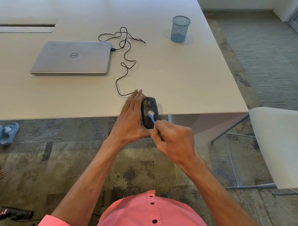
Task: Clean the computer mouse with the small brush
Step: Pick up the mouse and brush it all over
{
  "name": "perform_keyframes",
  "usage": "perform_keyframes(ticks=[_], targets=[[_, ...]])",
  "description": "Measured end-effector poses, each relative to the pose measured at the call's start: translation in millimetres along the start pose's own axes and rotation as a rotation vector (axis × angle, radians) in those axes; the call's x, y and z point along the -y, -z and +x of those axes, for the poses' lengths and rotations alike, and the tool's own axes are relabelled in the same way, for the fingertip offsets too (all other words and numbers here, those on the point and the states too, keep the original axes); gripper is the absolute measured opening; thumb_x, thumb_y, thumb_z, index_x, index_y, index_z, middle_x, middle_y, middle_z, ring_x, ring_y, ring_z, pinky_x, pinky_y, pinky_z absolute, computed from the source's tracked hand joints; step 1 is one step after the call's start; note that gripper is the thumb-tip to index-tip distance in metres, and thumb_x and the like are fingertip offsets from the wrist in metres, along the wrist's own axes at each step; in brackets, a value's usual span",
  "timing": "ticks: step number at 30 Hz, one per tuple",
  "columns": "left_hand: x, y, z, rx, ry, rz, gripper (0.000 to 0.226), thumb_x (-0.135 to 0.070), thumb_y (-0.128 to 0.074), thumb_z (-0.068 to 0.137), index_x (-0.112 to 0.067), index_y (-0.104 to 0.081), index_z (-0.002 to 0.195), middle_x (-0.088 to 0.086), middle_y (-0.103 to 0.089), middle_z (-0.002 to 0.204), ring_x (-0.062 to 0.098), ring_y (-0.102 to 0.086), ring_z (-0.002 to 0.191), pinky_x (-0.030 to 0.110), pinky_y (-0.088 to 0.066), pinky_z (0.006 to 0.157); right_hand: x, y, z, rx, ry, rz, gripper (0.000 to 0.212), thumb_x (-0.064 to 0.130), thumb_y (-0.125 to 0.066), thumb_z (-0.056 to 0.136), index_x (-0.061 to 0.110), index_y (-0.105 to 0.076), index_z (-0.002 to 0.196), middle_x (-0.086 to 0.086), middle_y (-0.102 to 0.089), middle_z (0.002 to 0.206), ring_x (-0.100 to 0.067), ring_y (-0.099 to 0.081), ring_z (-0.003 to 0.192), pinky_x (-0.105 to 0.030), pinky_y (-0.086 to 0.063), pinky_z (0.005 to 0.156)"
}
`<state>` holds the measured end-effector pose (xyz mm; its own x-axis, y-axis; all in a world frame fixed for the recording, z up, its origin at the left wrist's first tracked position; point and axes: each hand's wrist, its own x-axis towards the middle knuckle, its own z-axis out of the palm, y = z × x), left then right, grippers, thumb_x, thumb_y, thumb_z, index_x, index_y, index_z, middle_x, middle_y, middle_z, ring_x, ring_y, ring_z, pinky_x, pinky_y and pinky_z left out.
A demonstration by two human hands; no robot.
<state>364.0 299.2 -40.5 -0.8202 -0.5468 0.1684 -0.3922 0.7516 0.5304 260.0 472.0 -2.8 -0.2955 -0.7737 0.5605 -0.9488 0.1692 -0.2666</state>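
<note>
Mid-brushing, frame centre: our left hand (129,121) grips mouse (149,111); right hand (173,141) pinches brush (151,117), bristles on it. Next, we judge: short light strokes.

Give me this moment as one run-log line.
left hand: holds mouse on edge at table edge | right hand: holds small brush, bristles on mouse | cable: plugged into laptop

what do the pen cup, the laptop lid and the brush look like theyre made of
Pen cup: blue wire mesh, probably painted metal; the table shows through its weave.
Laptop: matte silver lid with a soft sheen, either brushed metal or silver plastic.
Small brush: smooth blue handle, likely plastic, with pale bristles that look synthetic, though they are too small to be sure.
</note>
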Motion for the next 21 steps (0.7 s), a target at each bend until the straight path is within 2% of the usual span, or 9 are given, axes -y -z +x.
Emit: perform_keyframes(ticks=[3, 6, 9, 13, 18, 21], targets=[[-0.6, -1.0, -1.9, 0.011, -0.006, -0.006, 0.127, -0.074, -0.070, 0.078, -0.006, -0.025, 0.177, 0.004, -0.011, 0.191, 0.019, 0.000, 0.178, 0.050, -0.019, 0.143, 3.0, -0.3, -1.4, 0.051, 0.031, 0.030, 0.024, 0.014, -0.078, 0.097, 0.016, -0.066, 0.076, 0.005, -0.059, 0.064, -0.013, -0.051, 0.046, -0.029, -0.046, 0.041], [-3.0, -2.5, -3.3, 0.010, 0.003, -0.031, 0.126, -0.069, -0.074, 0.076, -0.008, -0.026, 0.176, 0.003, -0.011, 0.191, 0.017, -0.001, 0.178, 0.049, -0.019, 0.143, 3.3, 1.5, -3.4, 0.075, -0.015, 0.073, 0.025, 0.015, -0.078, 0.099, 0.015, -0.068, 0.076, 0.006, -0.061, 0.066, -0.013, -0.052, 0.049, -0.033, -0.051, 0.044], [-3.7, -4.6, -4.6, 0.009, 0.007, -0.042, 0.131, -0.075, -0.086, 0.079, -0.011, -0.026, 0.176, 0.001, -0.012, 0.191, 0.016, -0.001, 0.178, 0.043, -0.014, 0.144, -1.8, 6.1, -2.9, -0.018, -0.052, 0.064, 0.020, 0.015, -0.077, 0.101, 0.015, -0.073, 0.081, 0.007, -0.064, 0.067, -0.010, -0.051, 0.047, -0.027, -0.047, 0.043], [-1.6, -8.3, -5.3, 0.001, 0.000, -0.042, 0.128, -0.056, -0.100, 0.077, -0.011, -0.030, 0.174, 0.001, -0.014, 0.190, 0.017, -0.003, 0.178, 0.046, -0.021, 0.143, -8.0, 5.1, 2.6, -0.095, -0.106, -0.056, 0.018, 0.011, -0.078, 0.099, 0.014, -0.074, 0.082, 0.005, -0.065, 0.067, -0.011, -0.049, 0.046, -0.027, -0.043, 0.041], [-4.4, -7.7, -6.3, 0.014, -0.017, -0.043, 0.129, -0.076, -0.084, 0.081, -0.008, -0.028, 0.175, 0.003, -0.013, 0.191, 0.018, -0.001, 0.178, 0.045, -0.015, 0.144, 0.5, -0.7, -1.2, -0.033, -0.004, -0.035, 0.019, 0.007, -0.084, 0.093, 0.012, -0.073, 0.077, 0.004, -0.062, 0.063, -0.010, -0.049, 0.045, -0.023, -0.038, 0.042], [-3.9, -6.0, -8.2, 0.024, -0.008, -0.038, 0.125, -0.075, -0.077, 0.082, -0.009, -0.027, 0.175, 0.003, -0.012, 0.191, 0.016, 0.001, 0.178, 0.047, -0.015, 0.144, 4.4, -2.0, -3.5, 0.011, 0.023, 0.015, 0.022, 0.007, -0.085, 0.092, 0.012, -0.071, 0.075, 0.004, -0.060, 0.063, -0.010, -0.049, 0.046, -0.021, -0.035, 0.045]])
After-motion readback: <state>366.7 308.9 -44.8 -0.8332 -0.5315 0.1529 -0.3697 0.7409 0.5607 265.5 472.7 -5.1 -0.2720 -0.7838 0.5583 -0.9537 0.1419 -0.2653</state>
